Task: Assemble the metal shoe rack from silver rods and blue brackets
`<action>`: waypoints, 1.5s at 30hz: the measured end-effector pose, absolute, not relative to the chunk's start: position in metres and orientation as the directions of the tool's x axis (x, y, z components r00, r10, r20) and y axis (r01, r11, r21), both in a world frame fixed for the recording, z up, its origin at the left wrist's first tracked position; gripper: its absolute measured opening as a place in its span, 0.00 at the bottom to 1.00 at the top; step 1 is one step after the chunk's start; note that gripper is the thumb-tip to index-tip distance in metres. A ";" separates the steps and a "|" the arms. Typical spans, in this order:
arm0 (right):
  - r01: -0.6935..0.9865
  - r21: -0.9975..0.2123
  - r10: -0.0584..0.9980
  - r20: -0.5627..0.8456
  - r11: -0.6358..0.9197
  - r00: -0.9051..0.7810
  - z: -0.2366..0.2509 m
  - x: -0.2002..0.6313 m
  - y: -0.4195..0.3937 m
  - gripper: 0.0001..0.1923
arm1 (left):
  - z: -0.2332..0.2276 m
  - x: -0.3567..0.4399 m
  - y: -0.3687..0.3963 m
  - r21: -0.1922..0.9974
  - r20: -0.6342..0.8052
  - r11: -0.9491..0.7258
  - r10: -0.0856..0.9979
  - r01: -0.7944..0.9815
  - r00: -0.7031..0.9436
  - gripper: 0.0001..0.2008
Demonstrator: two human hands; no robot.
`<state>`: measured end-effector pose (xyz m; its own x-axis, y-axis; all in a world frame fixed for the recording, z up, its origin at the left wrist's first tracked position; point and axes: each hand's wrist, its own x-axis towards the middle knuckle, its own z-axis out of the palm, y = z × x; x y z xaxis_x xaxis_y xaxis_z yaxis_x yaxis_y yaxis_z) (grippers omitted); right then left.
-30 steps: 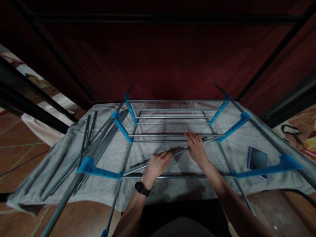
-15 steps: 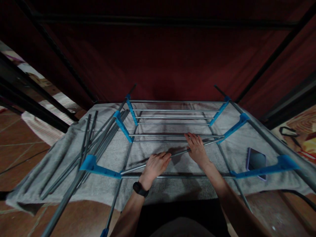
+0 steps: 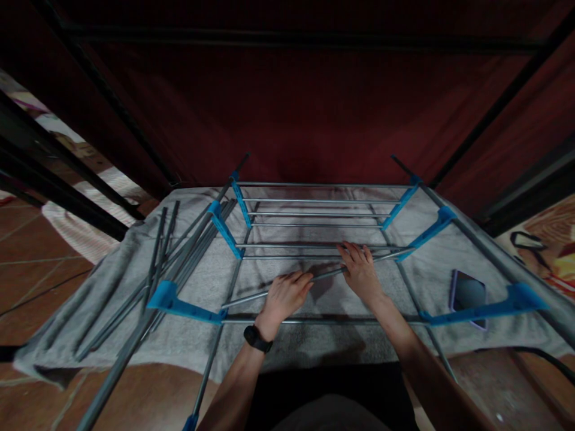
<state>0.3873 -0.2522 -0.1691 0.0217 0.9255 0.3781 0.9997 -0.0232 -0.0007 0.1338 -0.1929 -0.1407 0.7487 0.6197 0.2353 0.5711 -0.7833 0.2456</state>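
Two bare hands grip one loose grey metal rod (image 3: 323,276) that runs on a slant across the middle of a rack frame (image 3: 321,321). The left hand (image 3: 285,294), with a black watch (image 3: 257,339) on its wrist, has its fingers curled over the near-left part of the rod. The right hand (image 3: 360,270) closes around the rod further right, its fingers pointing away toward the far crossbars. The rod's left end lies low near the front-left blue connector (image 3: 179,305), while its right end rises toward the blue connector (image 3: 426,234) on the right side; whether that end is seated in the connector cannot be told. The frame consists of grey tubes joined by blue plastic connectors, with several parallel crossbars (image 3: 314,214) already in place at the far end. It rests on a grey towel (image 3: 287,353) spread over a reddish tiled floor (image 3: 40,269). To the left of the frame, a bundle of spare grey rods (image 3: 157,263) lies on the towel. On the right, a dark phone (image 3: 468,291) lies flat on the towel, just beyond the front-right blue connector (image 3: 516,299). A dark red wall (image 3: 287,108) stands behind the frame.
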 end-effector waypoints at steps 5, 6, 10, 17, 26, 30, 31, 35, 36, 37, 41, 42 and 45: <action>1.000 -0.016 0.924 0.381 -0.024 0.028 -0.166 0.387 -0.245 0.31 | -0.138 0.135 -0.186 0.233 0.264 -0.782 0.623 0.578 0.736 0.14; 1.000 -0.023 0.923 0.384 -0.020 0.027 -0.165 0.387 -0.244 0.30 | -0.137 0.135 -0.185 0.234 0.270 -0.781 0.625 0.580 0.733 0.14; 0.999 -0.049 0.919 0.394 0.001 0.018 -0.161 0.387 -0.238 0.28 | -0.137 0.137 -0.181 0.233 0.289 -0.775 0.632 0.587 0.719 0.14; 0.995 -0.085 0.919 0.386 -0.050 0.079 -0.166 0.394 -0.233 0.25 | -0.136 0.149 -0.173 0.204 0.273 -0.800 0.600 0.565 0.752 0.14; 0.994 -0.041 0.929 0.353 -0.101 0.109 -0.167 0.414 -0.233 0.25 | -0.134 0.167 -0.171 0.218 0.255 -0.809 0.587 0.546 0.768 0.15; 0.991 -0.079 0.924 0.360 -0.108 0.129 -0.168 0.420 -0.233 0.24 | -0.132 0.174 -0.170 0.212 0.240 -0.818 0.574 0.535 0.783 0.16; 0.990 -0.091 0.922 0.364 -0.108 0.135 -0.168 0.421 -0.233 0.23 | -0.132 0.175 -0.170 0.212 0.238 -0.821 0.570 0.531 0.786 0.16; 0.989 -0.106 0.918 0.372 -0.106 0.139 -0.168 0.425 -0.233 0.23 | -0.132 0.180 -0.168 0.224 0.239 -0.826 0.561 0.517 0.793 0.16; 0.989 -0.100 0.918 0.373 -0.108 0.137 -0.168 0.426 -0.233 0.23 | -0.133 0.181 -0.167 0.229 0.239 -0.826 0.561 0.516 0.793 0.15; 0.990 -0.091 0.918 0.372 -0.112 0.138 -0.168 0.427 -0.233 0.23 | -0.133 0.182 -0.167 0.232 0.237 -0.826 0.560 0.514 0.794 0.15; 0.989 -0.067 0.919 0.366 -0.129 0.145 -0.170 0.432 -0.232 0.22 | -0.132 0.185 -0.166 0.225 0.238 -0.831 0.554 0.509 0.798 0.15; 0.989 -0.073 0.919 0.367 -0.129 0.147 -0.171 0.433 -0.232 0.22 | -0.132 0.186 -0.166 0.223 0.239 -0.832 0.552 0.508 0.799 0.15; 0.988 -0.094 0.922 0.357 -0.124 0.149 -0.170 0.433 -0.233 0.23 | -0.132 0.188 -0.165 0.229 0.240 -0.833 0.550 0.504 0.800 0.15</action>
